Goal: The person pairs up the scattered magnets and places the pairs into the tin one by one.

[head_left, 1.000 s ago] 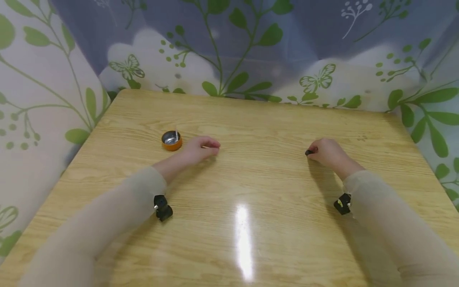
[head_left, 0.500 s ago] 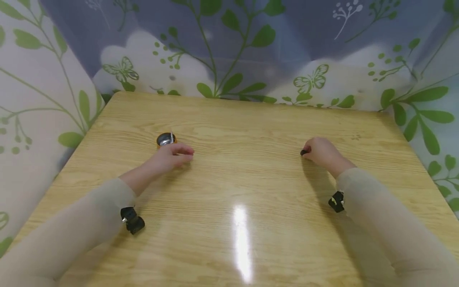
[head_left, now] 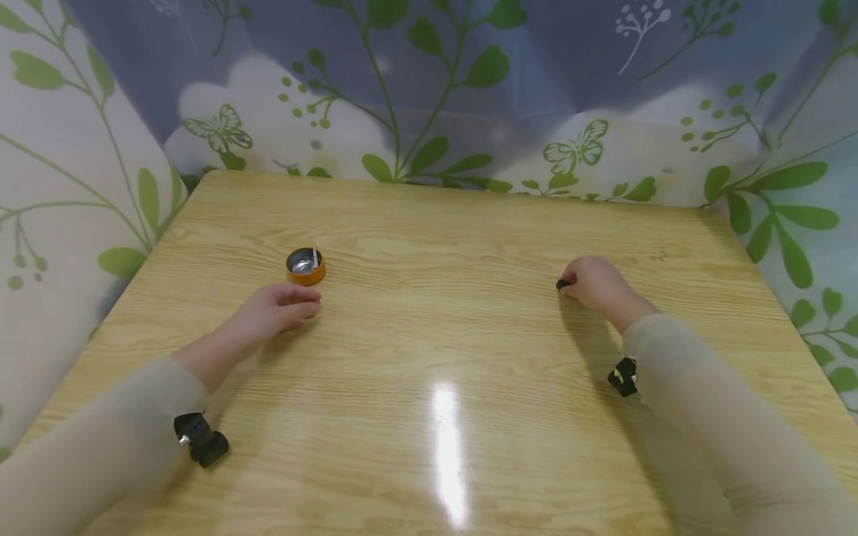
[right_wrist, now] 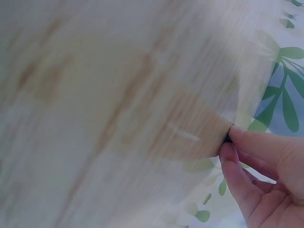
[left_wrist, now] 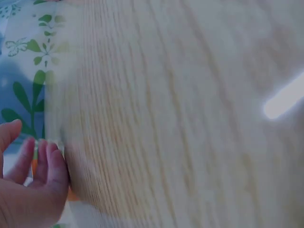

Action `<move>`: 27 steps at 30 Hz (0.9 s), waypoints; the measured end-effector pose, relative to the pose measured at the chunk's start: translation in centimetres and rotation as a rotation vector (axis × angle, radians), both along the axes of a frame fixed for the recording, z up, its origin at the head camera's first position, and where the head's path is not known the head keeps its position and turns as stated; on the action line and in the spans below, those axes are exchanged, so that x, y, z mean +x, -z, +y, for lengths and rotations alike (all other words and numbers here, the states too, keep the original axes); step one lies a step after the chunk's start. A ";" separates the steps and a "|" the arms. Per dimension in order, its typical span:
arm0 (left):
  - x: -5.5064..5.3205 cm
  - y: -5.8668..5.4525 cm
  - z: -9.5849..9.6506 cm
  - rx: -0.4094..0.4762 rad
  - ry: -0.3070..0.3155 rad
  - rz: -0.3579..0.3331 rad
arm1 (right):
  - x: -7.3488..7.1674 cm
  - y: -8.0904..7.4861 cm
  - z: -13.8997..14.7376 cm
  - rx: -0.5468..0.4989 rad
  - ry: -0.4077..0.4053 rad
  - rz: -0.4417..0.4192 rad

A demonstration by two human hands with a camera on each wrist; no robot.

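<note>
My right hand (head_left: pixel 596 284) pinches a small black object (head_left: pixel 563 284) between thumb and fingertips, low over the right part of the table. In the right wrist view only a dark sliver of this object (right_wrist: pixel 227 138) shows between the fingers; its kind I cannot tell. My left hand (head_left: pixel 271 314) holds nothing; its fingers are relaxed, thumb apart. Just beyond that hand stands a small round orange bowl (head_left: pixel 315 275) with a shiny metal inside and a thin white stick (head_left: pixel 316 257) leaning in it. Bits of orange show behind the left hand's fingers (left_wrist: pixel 57 164) in the left wrist view.
The wooden table (head_left: pixel 415 238) has a bright light reflection (head_left: pixel 447 454) near its front. A leaf-patterned cloth (head_left: pixel 429 97) hangs along the back and sides. Black wrist cameras (head_left: pixel 201 441) are strapped beneath both light sleeves.
My left hand has drawn back to the left and toward me, passing in front of the orange bowl. The right hand keeps its pinch on the small black object, nearly still.
</note>
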State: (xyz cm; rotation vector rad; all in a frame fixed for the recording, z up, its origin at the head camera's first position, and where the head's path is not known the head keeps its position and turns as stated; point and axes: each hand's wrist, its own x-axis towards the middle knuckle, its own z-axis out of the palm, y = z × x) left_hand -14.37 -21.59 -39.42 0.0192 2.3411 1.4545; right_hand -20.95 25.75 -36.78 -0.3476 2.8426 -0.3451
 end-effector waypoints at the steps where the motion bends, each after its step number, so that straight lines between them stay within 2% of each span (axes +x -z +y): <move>1: 0.2 -0.1 -0.2 0.009 -0.016 -0.005 | 0.0 0.0 0.0 -0.001 -0.001 0.002; 4: 0.5 -0.3 -0.8 0.036 -0.068 -0.023 | 0.1 -0.1 -0.1 -0.002 -0.001 0.005; 9: 0.4 -0.4 -1.5 0.037 -0.127 -0.021 | 0.2 0.0 0.0 -0.001 -0.002 0.005; 12: -0.2 -0.4 -2.1 0.035 -0.155 -0.001 | 0.3 0.1 0.1 -0.011 -0.005 0.004; 14: -1.1 -0.3 -2.3 0.036 -0.162 0.017 | 0.3 0.0 0.4 -0.019 -0.007 0.002; 17: -2.9 -0.2 -2.5 0.007 -0.121 0.043 | 0.5 -0.1 0.7 -0.030 0.000 0.001; 21: -5.0 0.0 -2.5 -0.022 -0.009 0.065 | 0.7 -0.2 1.0 -0.031 -0.019 0.016; 24: -5.7 0.1 -2.8 -0.006 0.054 0.061 | 0.6 -0.2 1.0 -0.051 -0.030 0.006; 27: -5.9 0.2 -3.1 0.013 0.078 0.058 | 0.3 -0.1 1.2 -0.100 -0.022 -0.023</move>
